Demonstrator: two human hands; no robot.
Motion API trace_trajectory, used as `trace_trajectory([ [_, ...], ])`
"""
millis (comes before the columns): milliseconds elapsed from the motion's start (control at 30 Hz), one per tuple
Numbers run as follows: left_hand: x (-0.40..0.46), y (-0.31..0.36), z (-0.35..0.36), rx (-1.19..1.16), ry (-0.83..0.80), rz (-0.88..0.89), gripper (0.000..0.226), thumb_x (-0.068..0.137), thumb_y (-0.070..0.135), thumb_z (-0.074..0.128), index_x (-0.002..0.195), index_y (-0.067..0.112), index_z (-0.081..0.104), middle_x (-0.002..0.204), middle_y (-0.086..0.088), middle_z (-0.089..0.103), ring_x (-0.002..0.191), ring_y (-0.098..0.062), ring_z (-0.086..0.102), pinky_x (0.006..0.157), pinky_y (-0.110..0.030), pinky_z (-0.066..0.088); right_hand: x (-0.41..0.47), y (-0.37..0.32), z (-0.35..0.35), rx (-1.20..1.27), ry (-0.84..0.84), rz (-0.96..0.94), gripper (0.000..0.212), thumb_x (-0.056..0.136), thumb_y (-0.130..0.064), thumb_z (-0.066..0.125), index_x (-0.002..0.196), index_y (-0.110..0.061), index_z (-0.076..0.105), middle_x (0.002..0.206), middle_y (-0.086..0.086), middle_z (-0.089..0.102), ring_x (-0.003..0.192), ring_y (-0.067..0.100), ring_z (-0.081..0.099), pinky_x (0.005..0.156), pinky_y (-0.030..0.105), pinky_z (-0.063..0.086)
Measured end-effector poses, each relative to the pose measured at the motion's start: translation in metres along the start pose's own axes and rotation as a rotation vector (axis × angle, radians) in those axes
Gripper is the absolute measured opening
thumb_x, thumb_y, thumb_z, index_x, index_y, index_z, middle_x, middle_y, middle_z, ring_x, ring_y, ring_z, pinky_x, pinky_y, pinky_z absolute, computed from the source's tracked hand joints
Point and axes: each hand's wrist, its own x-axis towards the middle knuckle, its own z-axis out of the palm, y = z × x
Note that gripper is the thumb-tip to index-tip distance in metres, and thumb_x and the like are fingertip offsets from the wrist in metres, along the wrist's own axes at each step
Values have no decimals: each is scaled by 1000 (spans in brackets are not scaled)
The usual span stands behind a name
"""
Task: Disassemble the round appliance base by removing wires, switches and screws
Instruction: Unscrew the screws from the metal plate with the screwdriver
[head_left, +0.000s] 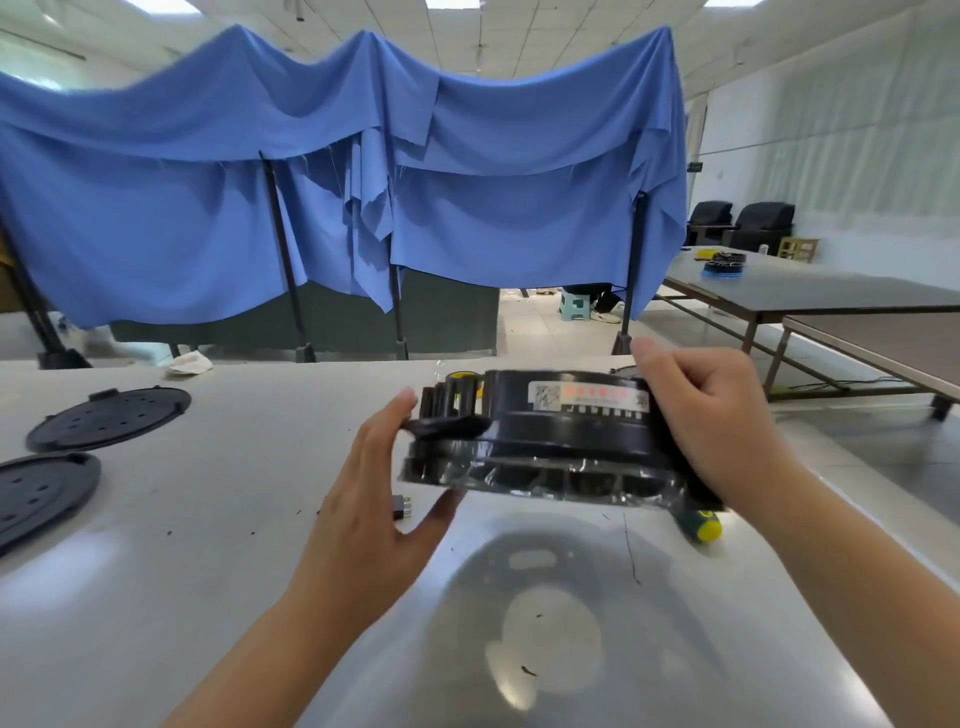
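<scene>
Both hands are up on the round appliance base (550, 436), lifted clear above the grey table (208, 545) at centre: the left hand (374, 499) cradles its nine o'clock edge with fingers laid fairly straight against the rim and thumb beneath, while the right hand (711, 421) clamps the three o'clock side, fingers curled over the top. Under it, a small black switch part (402, 506) lies at seven o'clock and a yellow-tipped screwdriver handle (701, 522) pokes out at four o'clock, half hidden by the right wrist. Further off, two black perforated round covers (104, 421) sit at nine o'clock, a white rag (189, 362) lies on the far edge, and a blue draped cloth (332, 171) blocks the room behind at twelve.
</scene>
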Motion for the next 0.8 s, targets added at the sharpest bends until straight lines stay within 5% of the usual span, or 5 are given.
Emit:
trace_trajectory([
  [100, 2, -1, -1, -197, 68, -205, 63, 81, 47, 60, 137, 43, 31, 125, 30, 51, 115, -5, 57, 72, -26, 58, 8, -7, -7, 155, 5, 160, 53, 93, -38, 53, 57, 1, 56, 52, 14, 57, 43, 23, 51, 45, 24, 43],
  [333, 18, -3, -9, -17, 174, -159, 25, 96, 22, 43, 110, 27, 63, 82, 36, 62, 72, 14, 57, 62, 0, 38, 13, -4, -10, 375, -20, 490, 33, 89, -33, 58, 81, -4, 71, 52, 1, 66, 39, 9, 59, 35, 14, 43],
  [400, 21, -3, -10, 48, 193, -171, 22, 97, 18, 45, 105, 24, 65, 69, 27, 62, 68, 10, 57, 59, -3, 38, 13, -2, -9, 429, -51, 559, 33, 87, -33, 59, 90, -2, 69, 57, 2, 66, 44, 10, 61, 41, 17, 47],
  [567, 34, -3, -13, 191, 189, -261, 34, 97, 27, 47, 64, 21, 45, 49, 9, 50, 50, -11, 51, 46, -23, 33, 12, -1, -9, 592, -209, 733, 57, 87, -54, 48, 49, -17, 70, 52, 4, 66, 44, 18, 61, 43, 19, 49],
  [800, 41, -18, -20, 285, 64, -455, 47, 97, 33, 45, 56, 11, 46, 52, -3, 52, 54, -21, 50, 48, -29, 28, 4, 9, -8, 469, -411, 620, 44, 85, -57, 46, 88, -25, 77, 87, 2, 74, 75, 17, 69, 75, 34, 51],
])
